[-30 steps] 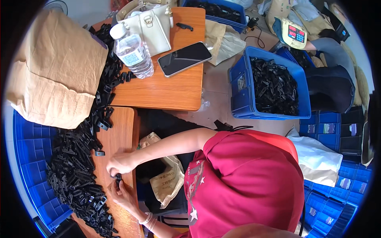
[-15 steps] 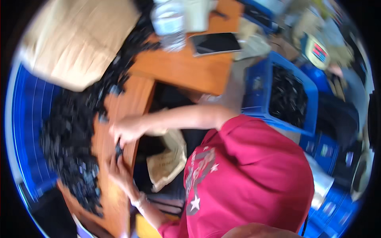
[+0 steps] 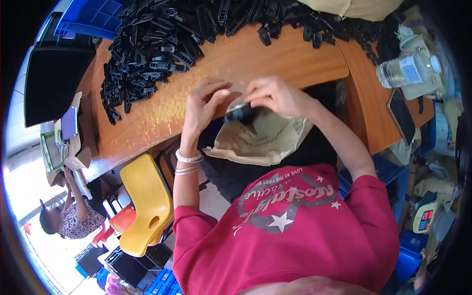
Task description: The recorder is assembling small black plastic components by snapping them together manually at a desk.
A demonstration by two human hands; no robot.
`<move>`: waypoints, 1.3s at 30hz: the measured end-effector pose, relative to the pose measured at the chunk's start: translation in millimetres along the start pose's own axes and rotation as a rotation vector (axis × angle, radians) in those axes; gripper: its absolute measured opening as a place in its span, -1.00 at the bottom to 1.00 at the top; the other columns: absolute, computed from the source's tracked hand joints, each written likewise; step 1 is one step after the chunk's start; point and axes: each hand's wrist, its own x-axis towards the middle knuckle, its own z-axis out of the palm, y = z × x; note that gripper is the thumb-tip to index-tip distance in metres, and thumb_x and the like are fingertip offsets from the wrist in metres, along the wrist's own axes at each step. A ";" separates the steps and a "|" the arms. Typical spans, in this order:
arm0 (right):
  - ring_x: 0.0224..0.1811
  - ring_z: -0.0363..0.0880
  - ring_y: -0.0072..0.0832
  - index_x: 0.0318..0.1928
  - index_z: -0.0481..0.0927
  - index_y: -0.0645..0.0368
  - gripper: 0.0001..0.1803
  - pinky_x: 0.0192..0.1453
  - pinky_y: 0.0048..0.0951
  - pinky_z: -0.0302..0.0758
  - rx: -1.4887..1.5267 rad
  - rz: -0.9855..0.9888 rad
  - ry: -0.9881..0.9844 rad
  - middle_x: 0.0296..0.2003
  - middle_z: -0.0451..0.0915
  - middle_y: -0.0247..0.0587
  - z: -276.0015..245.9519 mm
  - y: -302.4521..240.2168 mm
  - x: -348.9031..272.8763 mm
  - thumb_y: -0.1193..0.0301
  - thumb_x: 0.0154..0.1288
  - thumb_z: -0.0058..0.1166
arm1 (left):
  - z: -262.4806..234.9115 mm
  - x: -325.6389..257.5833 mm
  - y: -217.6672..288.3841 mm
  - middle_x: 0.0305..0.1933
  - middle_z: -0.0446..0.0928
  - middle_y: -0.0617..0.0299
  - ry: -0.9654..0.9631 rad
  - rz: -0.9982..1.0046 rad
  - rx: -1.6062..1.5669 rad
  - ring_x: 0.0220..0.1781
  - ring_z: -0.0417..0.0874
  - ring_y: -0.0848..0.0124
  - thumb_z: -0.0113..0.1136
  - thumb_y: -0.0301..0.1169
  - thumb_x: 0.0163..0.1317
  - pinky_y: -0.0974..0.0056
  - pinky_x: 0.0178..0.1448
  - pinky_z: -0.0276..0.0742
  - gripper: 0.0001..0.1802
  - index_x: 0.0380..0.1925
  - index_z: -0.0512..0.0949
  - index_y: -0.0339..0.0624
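My left hand (image 3: 204, 104) is raised at the table's front edge, fingers loosely bent and thumb apart, holding nothing. To its right is my right hand (image 3: 278, 96), with bent fingers above the mouth of a brown paper bag (image 3: 260, 142) on my lap. Just below its fingertips is a small black part (image 3: 239, 113), smeared by motion and seemingly loose from the fingers. Its exact kind cannot be made out. A big heap of black plastic clip-like parts (image 3: 157, 49) covers the far side of the wooden table (image 3: 152, 115).
At the right lie a clear plastic bottle (image 3: 408, 70) and a dark phone (image 3: 401, 115). A blue bin (image 3: 91, 17) and a dark screen (image 3: 56, 86) stand far left. Below them are a yellow chair (image 3: 145, 196) and another person (image 3: 73, 216). A scale (image 3: 424, 216) is at right.
The view has swung round. My hands, earlier together over the table with a small dark part, are now apart near the paper bag, and a black part shows below my right fingertips.
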 end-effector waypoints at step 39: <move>0.37 0.30 -0.15 0.26 0.45 0.23 -0.30 0.45 -0.23 0.17 -0.184 -0.064 0.599 0.29 0.40 -0.04 -131.4 99.5 211.9 -0.13 0.46 -0.22 | 54.6 45.3 11.5 0.42 0.26 0.08 0.061 0.639 0.774 0.47 0.21 0.07 0.25 -0.15 0.21 -0.03 0.50 0.07 -0.55 0.12 0.56 0.13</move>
